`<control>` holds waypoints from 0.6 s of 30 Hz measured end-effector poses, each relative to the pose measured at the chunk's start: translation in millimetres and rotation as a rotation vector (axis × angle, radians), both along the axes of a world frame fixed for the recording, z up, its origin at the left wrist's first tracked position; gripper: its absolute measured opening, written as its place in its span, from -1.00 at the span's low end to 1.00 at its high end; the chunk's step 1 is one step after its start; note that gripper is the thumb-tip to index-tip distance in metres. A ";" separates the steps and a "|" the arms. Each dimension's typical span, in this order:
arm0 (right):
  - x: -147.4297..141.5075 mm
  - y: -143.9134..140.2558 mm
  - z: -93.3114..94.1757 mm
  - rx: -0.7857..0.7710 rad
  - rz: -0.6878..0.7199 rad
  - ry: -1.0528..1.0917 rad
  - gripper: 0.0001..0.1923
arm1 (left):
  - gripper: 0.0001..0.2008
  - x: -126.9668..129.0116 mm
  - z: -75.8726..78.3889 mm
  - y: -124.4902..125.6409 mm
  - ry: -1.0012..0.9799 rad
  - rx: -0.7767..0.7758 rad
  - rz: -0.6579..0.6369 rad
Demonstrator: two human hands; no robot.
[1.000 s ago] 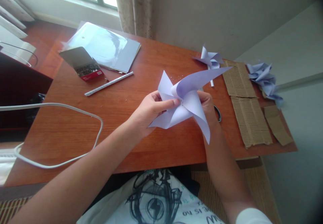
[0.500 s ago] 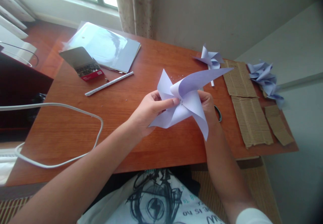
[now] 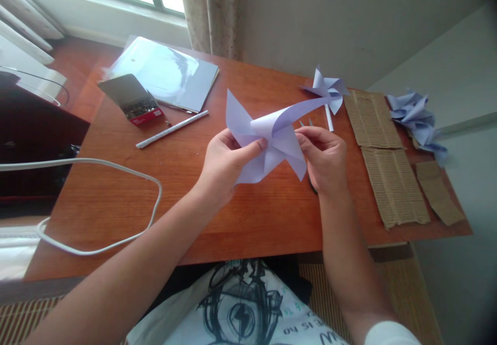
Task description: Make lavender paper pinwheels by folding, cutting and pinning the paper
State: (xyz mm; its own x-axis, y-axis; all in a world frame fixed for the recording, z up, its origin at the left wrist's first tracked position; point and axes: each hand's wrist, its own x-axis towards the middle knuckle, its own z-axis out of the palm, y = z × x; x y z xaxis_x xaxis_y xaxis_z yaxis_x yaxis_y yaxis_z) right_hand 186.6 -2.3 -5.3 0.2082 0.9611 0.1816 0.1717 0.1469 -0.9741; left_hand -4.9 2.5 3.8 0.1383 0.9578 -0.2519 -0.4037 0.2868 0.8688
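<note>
A pale lilac paper pinwheel (image 3: 285,145) with curved blades is held above the table. My left hand (image 3: 227,161) is closed on its left side, the thumb pressing near the centre and the other fingers behind the paper. At the right edge, my right hand (image 3: 324,153) pinches a blade between thumb and fingertips. The fingertips partly cover what they grip. A pair of scissors (image 3: 312,183) lies under my right hand, mostly hidden by it.
On the wooden table (image 3: 186,200) lie a white paper stick (image 3: 173,129), an open box of small metal pieces (image 3: 142,109), a glossy folder (image 3: 166,73), a second pinwheel (image 3: 328,87), cardboard pieces (image 3: 394,184), a pile of folded paper (image 3: 415,114) and a white cable (image 3: 155,205).
My right hand has come out from behind the pinwheel to its right edge. The pinwheel has shifted left and turned slightly. My left hand keeps its hold.
</note>
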 end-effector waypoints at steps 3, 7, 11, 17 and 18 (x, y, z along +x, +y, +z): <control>-2.1 -2.3 1.2 0.167 -0.183 -0.136 -0.88 | -0.72 0.2 -4.1 3.0 0.133 0.107 0.132; -13.5 -12.9 9.2 0.318 -0.161 -0.400 -0.96 | -0.74 1.3 -8.8 5.5 0.263 0.194 0.196; -24.5 -18.8 9.4 0.426 -0.046 -0.666 -0.92 | -0.74 4.4 -11.7 5.5 0.276 0.209 0.185; -26.6 -13.1 -1.7 0.489 -0.068 -0.894 -0.86 | -0.79 10.3 -18.1 6.6 0.252 0.261 0.204; -26.5 -12.2 -2.6 0.508 -0.074 -0.903 -0.86 | -0.79 11.1 -19.2 6.9 0.250 0.272 0.212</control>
State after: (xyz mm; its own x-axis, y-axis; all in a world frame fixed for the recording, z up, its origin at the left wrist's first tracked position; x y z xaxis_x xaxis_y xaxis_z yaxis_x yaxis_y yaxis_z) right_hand 160.1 -14.6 -8.0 -0.1512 0.7182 0.6792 0.8320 0.4635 -0.3049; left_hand 6.2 9.4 -15.5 -0.1018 0.9947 0.0127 -0.1962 -0.0326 0.9800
